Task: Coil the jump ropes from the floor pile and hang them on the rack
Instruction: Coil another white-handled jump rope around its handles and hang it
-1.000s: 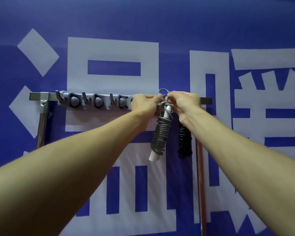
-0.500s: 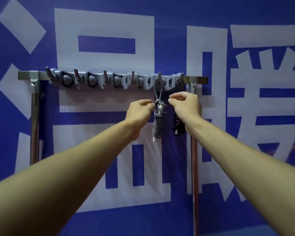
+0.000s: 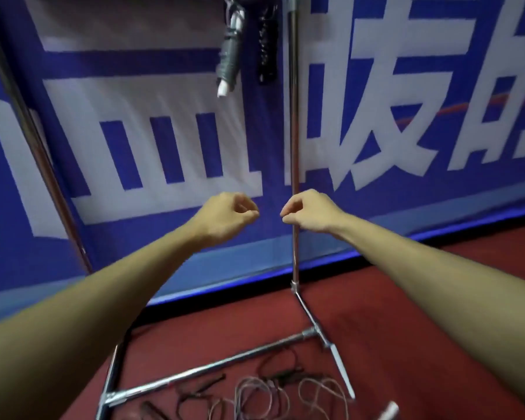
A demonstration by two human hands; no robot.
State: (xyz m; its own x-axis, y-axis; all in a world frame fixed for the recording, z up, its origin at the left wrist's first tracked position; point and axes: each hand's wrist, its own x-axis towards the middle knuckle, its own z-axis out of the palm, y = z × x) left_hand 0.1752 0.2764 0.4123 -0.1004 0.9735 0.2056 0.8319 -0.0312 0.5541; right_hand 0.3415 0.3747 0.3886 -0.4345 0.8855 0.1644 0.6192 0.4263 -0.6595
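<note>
Both hands up mid-frame, apart from each other, nothing in either.
- left hand (image 3: 225,218): fingers curled into the palm, thumb tip close to the index tip, grasping nothing.
- right hand (image 3: 311,212): same pose, fingers curled, no rope in them. It sits in front of the rack's right pole (image 3: 294,140); can't tell if it touches.

Ropes:
- grey coiled rope (image 3: 229,63) hangs at top centre, wound tight around a white handle whose end pokes out below.
- black coiled rope (image 3: 267,53) hangs just to its right, between the grey one and the right pole. Both coils are cut off by the top frame edge, so what they hang from is out of view.
- loose rope pile (image 3: 261,392) on the red floor (image 3: 376,298), bottom centre: pale loops plus several dark ropes, tangled and blurred. I can't count them.
- a white handle end (image 3: 388,412) shows at the bottom edge, right of the pile.

Rack: left pole (image 3: 43,153) slants along the left side. The base bar (image 3: 209,366) lies across the floor just behind the pile. A blue banner (image 3: 152,147) with big white characters is behind the rack.
</note>
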